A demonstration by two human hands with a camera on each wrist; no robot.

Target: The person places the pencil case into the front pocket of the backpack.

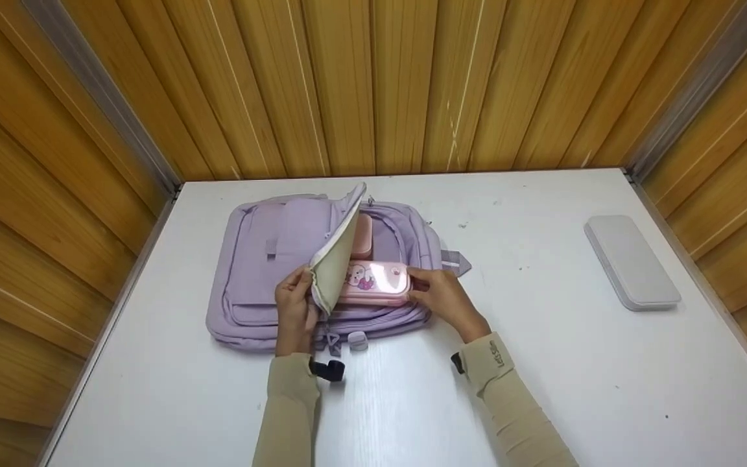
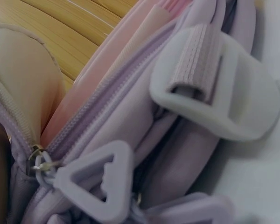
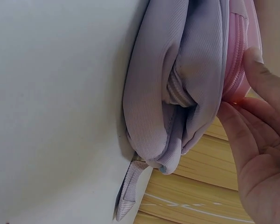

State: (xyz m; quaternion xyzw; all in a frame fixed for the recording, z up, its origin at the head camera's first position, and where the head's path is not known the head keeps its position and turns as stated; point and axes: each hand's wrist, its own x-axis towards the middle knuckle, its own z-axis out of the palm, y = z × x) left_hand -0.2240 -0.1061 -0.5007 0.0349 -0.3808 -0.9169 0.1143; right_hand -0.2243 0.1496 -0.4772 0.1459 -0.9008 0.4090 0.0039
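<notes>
A purple backpack [image 1: 253,266] lies on the white table [image 1: 555,363], and its flap [image 1: 336,259] is lifted so that the pale lining is visible. The left hand [image 1: 294,303] pinches the edge of this flap between the thumb and the bent fingers. The right hand [image 1: 441,295] pinches the right end of a pink case [image 1: 373,283], which has a cartoon picture on its shiny top; the case is at the opening of the backpack, and its left end is hidden behind the flap. A second pink object [image 1: 363,236] is just beyond it, also partly covered by the flap. In the left wrist view, a triangular zipper pull [image 2: 123,182] hangs near a pale buckle [image 2: 252,102]. A grey case [image 1: 634,263] lies well apart, on the right side of the table.
</notes>
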